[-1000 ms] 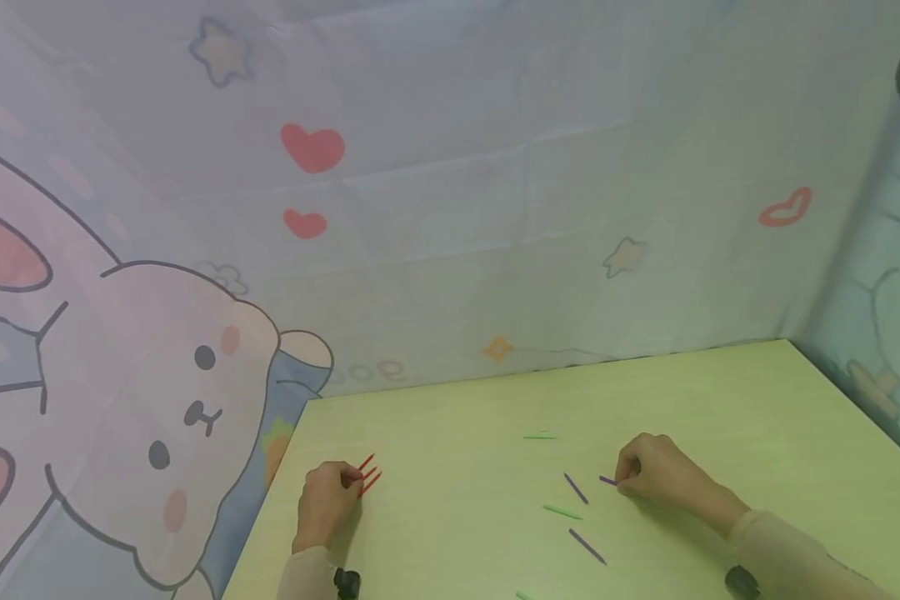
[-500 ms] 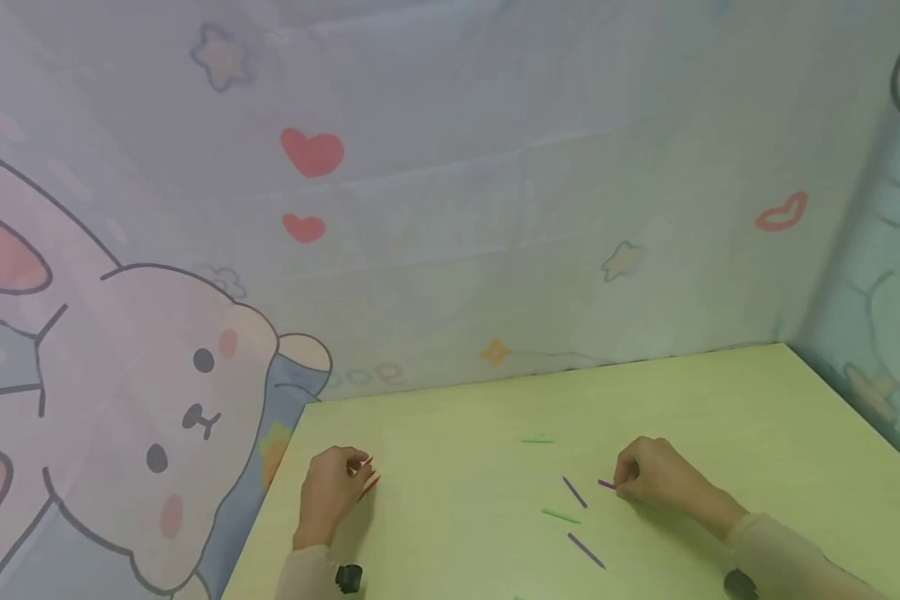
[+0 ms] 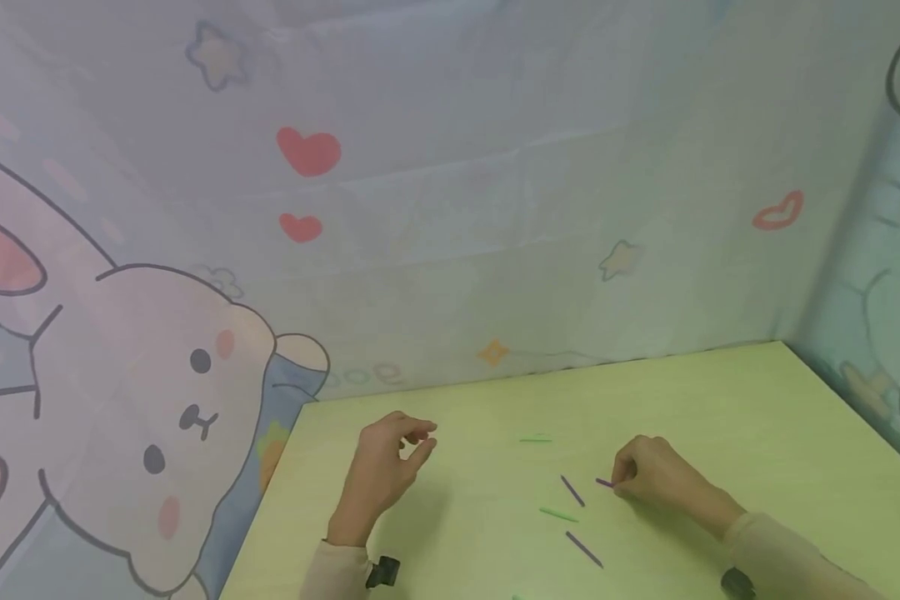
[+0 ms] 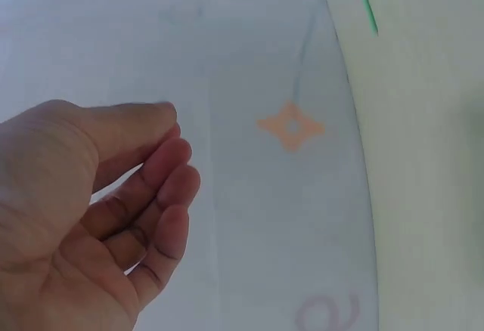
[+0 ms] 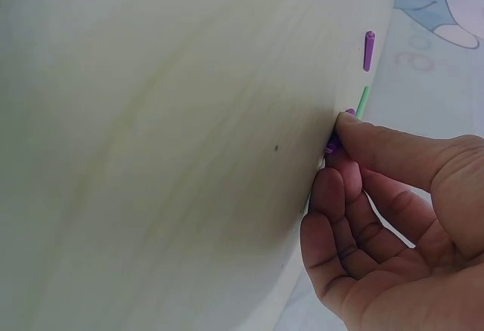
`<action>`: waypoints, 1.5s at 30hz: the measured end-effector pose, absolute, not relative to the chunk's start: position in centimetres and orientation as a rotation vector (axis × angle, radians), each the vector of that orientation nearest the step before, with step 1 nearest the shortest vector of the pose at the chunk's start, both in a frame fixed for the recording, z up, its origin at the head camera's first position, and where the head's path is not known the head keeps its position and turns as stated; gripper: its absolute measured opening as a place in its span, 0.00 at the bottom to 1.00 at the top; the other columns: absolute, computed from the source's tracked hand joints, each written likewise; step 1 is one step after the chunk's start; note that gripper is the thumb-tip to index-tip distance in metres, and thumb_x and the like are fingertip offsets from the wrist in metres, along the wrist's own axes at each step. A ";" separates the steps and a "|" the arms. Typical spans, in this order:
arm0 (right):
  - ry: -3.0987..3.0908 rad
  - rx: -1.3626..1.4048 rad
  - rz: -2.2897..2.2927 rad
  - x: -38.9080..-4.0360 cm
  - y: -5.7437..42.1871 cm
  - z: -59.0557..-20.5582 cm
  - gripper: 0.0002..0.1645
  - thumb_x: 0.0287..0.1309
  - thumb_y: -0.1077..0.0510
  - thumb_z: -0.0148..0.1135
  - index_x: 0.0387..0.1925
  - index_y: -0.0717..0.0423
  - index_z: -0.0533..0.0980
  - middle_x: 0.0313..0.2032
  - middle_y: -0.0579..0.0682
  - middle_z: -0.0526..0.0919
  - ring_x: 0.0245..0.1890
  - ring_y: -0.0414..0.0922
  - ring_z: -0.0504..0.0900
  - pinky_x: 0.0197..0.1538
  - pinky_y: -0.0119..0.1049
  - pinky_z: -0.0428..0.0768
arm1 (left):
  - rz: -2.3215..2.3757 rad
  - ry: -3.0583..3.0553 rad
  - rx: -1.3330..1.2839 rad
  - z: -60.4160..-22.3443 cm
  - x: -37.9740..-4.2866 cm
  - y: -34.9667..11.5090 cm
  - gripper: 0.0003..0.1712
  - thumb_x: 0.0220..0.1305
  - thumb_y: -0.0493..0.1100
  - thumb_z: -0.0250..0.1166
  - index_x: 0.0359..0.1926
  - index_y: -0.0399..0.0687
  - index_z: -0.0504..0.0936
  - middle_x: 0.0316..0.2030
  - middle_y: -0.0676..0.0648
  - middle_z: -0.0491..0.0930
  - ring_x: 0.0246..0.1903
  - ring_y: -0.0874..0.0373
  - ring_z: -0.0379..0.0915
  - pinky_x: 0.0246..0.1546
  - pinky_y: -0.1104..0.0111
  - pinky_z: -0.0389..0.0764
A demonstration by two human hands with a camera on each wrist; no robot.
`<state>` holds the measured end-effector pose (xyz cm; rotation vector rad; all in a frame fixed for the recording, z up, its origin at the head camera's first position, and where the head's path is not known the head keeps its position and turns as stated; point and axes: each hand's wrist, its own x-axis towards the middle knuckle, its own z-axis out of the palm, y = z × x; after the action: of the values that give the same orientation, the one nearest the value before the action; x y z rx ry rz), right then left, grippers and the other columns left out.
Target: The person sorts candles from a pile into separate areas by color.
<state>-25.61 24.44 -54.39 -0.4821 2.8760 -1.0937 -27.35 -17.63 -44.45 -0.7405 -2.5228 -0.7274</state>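
Note:
My right hand (image 3: 648,471) pinches a short purple stick (image 3: 604,482) between thumb and fingers, low over the tabletop. In the right wrist view the same purple stick (image 5: 331,149) pokes out between the fingertips. My left hand (image 3: 386,462) hangs above the left part of the table, thumb apart from loosely bent fingers, with nothing seen in it. Between the hands lie two more purple sticks, an upper one (image 3: 572,491) and a lower one (image 3: 584,550), with a green stick (image 3: 558,514) between them. The red sticks seen earlier are hidden in the head view.
Another green stick (image 3: 536,439) lies farther back on the yellow-green table (image 3: 690,392). The tip of one more green stick (image 3: 518,597) shows at the bottom edge. A printed cloth wall (image 3: 450,292) rises behind the table.
My left hand has left the red sticks, risen and moved right, its fingers loosened. The right hand stays in place, still pinching the purple stick.

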 end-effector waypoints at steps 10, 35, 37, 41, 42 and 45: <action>2.871 -0.472 -1.088 -25.6 24.4 -53.9 0.10 0.54 0.68 0.81 0.27 0.52 0.88 0.30 0.39 0.86 0.32 0.39 0.81 0.38 0.33 0.83 | -0.677 -2.681 -1.276 -47.6 -25.1 -9.3 0.13 0.73 0.39 0.77 0.56 0.50 0.94 0.48 0.54 0.92 0.50 0.61 0.88 0.55 0.72 0.86; 2.858 -0.523 -1.102 -25.3 24.5 -54.1 0.11 0.55 0.67 0.83 0.28 0.50 0.87 0.31 0.39 0.86 0.32 0.38 0.80 0.36 0.31 0.82 | -0.121 -2.470 -1.713 -52.7 -23.6 -1.8 0.06 0.69 0.44 0.79 0.43 0.64 0.98 0.35 0.66 0.88 0.36 0.78 0.77 0.47 0.89 0.72; 2.859 -0.524 -1.100 -25.3 24.5 -54.1 0.11 0.55 0.66 0.83 0.27 0.50 0.88 0.31 0.39 0.86 0.32 0.38 0.80 0.35 0.31 0.82 | -0.120 -2.499 -1.699 -52.7 -23.5 -1.8 0.06 0.70 0.45 0.78 0.42 0.65 0.99 0.33 0.66 0.87 0.34 0.78 0.76 0.46 0.90 0.71; 2.846 -0.512 -1.110 -25.4 24.5 -54.1 0.11 0.55 0.67 0.82 0.27 0.50 0.88 0.30 0.40 0.86 0.31 0.39 0.80 0.34 0.31 0.81 | -0.158 -2.531 -1.685 -52.9 -23.6 -1.7 0.06 0.70 0.45 0.78 0.41 0.64 0.99 0.33 0.65 0.88 0.35 0.78 0.78 0.47 0.90 0.72; 2.844 -0.508 -1.113 -25.4 24.5 -54.1 0.10 0.55 0.68 0.81 0.27 0.50 0.88 0.30 0.40 0.86 0.31 0.39 0.80 0.34 0.31 0.81 | -0.174 -2.537 -1.684 -53.0 -23.7 -1.7 0.06 0.70 0.44 0.78 0.41 0.64 0.99 0.33 0.65 0.88 0.35 0.78 0.78 0.46 0.90 0.72; 2.848 -0.510 -1.114 -25.5 24.6 -54.2 0.10 0.53 0.68 0.81 0.27 0.51 0.89 0.29 0.40 0.86 0.31 0.39 0.79 0.34 0.31 0.81 | -0.198 -2.535 -1.686 -53.1 -23.8 -1.7 0.06 0.69 0.43 0.78 0.41 0.63 0.99 0.34 0.65 0.89 0.35 0.78 0.79 0.47 0.89 0.73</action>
<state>-25.51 24.61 -54.15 -0.5096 2.8477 -1.1136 -23.82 -1.71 -53.07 -1.6857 -2.5351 -0.1984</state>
